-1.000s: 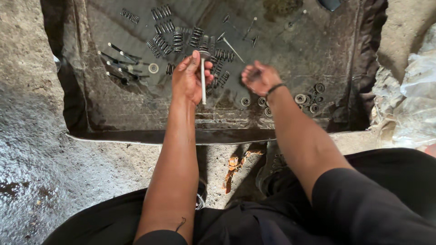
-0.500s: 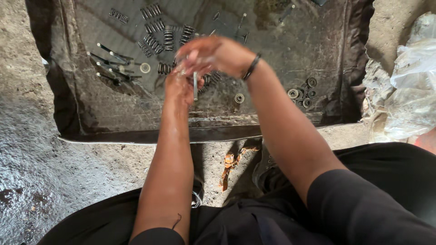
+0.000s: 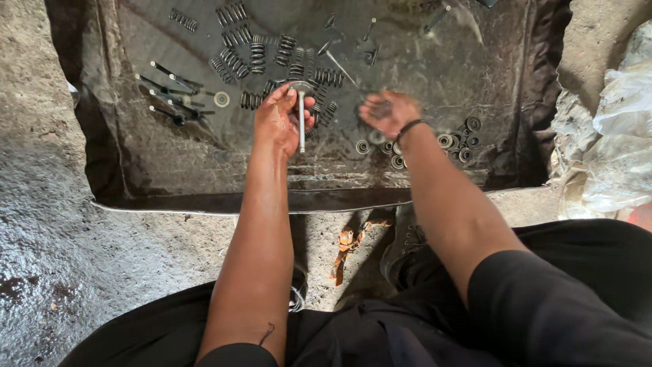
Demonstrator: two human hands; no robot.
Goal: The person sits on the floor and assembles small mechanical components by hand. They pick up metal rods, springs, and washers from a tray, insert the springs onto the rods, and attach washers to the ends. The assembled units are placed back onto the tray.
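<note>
**Inspector:** Left hand?

**Assistant:** Its grip is closed on an engine valve, held upright over the middle of the black tray. The round head sits at the fingertips and the stem runs down across the palm toward the tray's near edge.

**Inspector:** Right hand?

**Assistant:** It hovers just right of the left, well apart from the valve. The palm is cupped and turned up, fingers loosely curled. Something small and dark may lie in it; the view is too blurred to say, so I cannot tell its grip. A dark wristband circles the wrist.

**Inspector:** Surroundings?

**Assistant:** Coil springs lie scattered toward the tray's far edge. More valves lie near its left edge. Round retainers cluster toward the near right corner, just beside the right wrist. The tray rests on a rough concrete floor.
</note>
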